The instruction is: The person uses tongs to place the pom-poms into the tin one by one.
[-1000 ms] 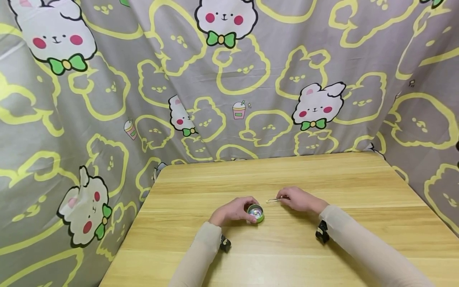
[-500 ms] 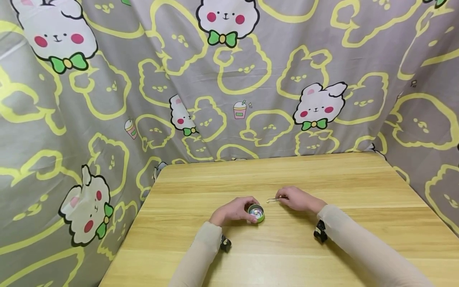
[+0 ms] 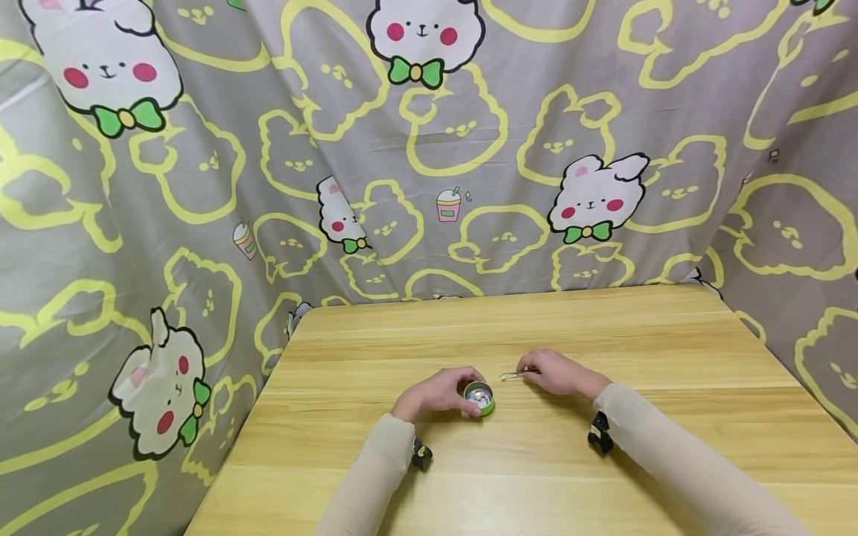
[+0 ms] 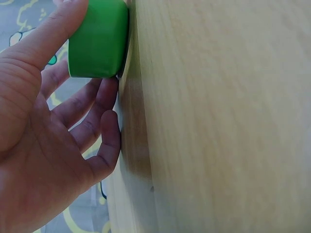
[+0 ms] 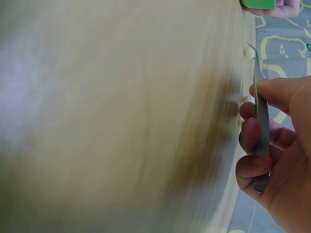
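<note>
My left hand (image 3: 445, 391) grips a small round green tin (image 3: 486, 409) that stands on the wooden table, thumb on the near side and fingers behind. The tin's open top shows a shiny inside with a small pale spot in it. In the left wrist view the tin's green wall (image 4: 97, 43) lies between thumb and fingers. To the right, my right hand (image 3: 553, 371) pinches metal tweezers (image 5: 262, 126) with a bent tip, pointing left toward the tin. Right at the tip is a small pale yellow round bead (image 5: 249, 52), low over the table; I cannot tell whether the tips grip it.
The wooden table (image 3: 536, 461) reaches back to a grey curtain (image 3: 496, 112) printed with rabbits. Its left edge also borders curtain. A black wrist camera (image 3: 421, 454) sits on the left sleeve, another black wrist camera (image 3: 600, 433) on the right one.
The tweezers' tip has shifted slightly to the right and toward me, with a small movement of the right hand. The left hand and the tin stay in place.
</note>
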### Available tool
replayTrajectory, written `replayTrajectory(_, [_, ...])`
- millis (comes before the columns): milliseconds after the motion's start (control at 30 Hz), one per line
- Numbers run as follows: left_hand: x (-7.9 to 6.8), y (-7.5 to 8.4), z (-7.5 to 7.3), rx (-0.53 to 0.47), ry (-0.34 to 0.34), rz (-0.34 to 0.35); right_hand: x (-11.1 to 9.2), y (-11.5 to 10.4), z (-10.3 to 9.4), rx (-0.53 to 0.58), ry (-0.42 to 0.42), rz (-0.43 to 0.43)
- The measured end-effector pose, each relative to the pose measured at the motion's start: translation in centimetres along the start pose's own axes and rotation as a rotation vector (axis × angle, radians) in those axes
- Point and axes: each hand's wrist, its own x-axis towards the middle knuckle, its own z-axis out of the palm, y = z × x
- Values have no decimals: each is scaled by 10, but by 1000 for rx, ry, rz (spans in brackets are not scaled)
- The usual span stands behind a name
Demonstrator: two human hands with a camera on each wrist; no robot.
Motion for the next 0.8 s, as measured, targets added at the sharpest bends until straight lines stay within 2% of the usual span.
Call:
replayTrajectory(633, [1,-3,1,-10,-5,5,-3,4,0,-20,11,-42])
replayTrajectory(800, [1,-1,0,-10,-2,4,-4,3,0,-7,17,-24])
